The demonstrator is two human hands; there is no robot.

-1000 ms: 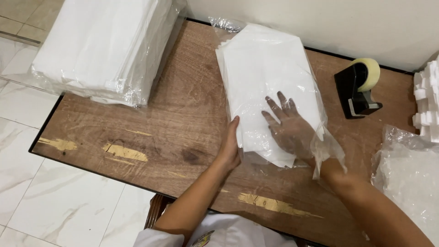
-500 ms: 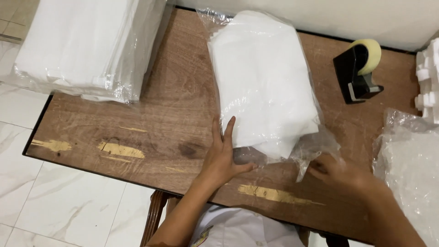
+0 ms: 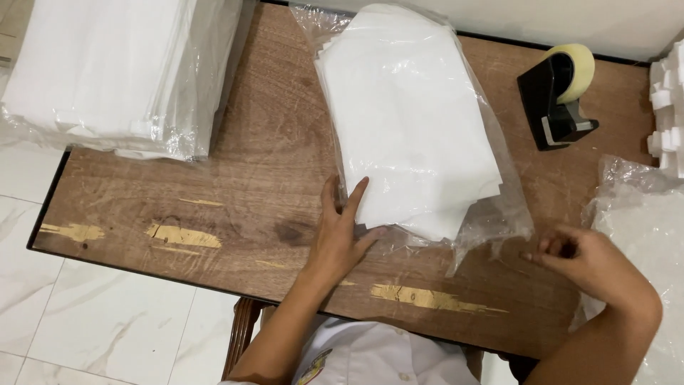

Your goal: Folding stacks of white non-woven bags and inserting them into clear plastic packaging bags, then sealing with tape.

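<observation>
1. Wood-grain boards form the desk (image 3: 249, 178), brown with worn yellowish patches along its near edge, standing on a pale marble-tile floor (image 3: 92, 321) against a light wall.
2. At the far left corner of the desk lies a tall stack of white sheets (image 3: 114, 68) wrapped in clear plastic, overhanging the desk's left edge.
3. A black tape dispenser (image 3: 559, 96) with a roll of clear tape stands at the far right, well apart from the stack.
4. White foam pieces (image 3: 670, 107) sit at the right edge, and crumpled clear plastic (image 3: 638, 214) lies just below them.
5. In the middle of the desk lies the clear plastic bag (image 3: 491, 214) holding a flat pile of white sheets (image 3: 410, 121), set slightly askew, its open, wrinkled mouth toward the person.
6. The left hand (image 3: 342, 239) rests flat at the near left corner of the pile, fingers (image 3: 356, 196) spread open, some on the sheets and the thumb by the bag's edge.
7. The right hand (image 3: 591, 264) hovers just right of the bag's mouth, its fingers (image 3: 548, 246) curled together; whether they pinch the plastic cannot be told.
</observation>
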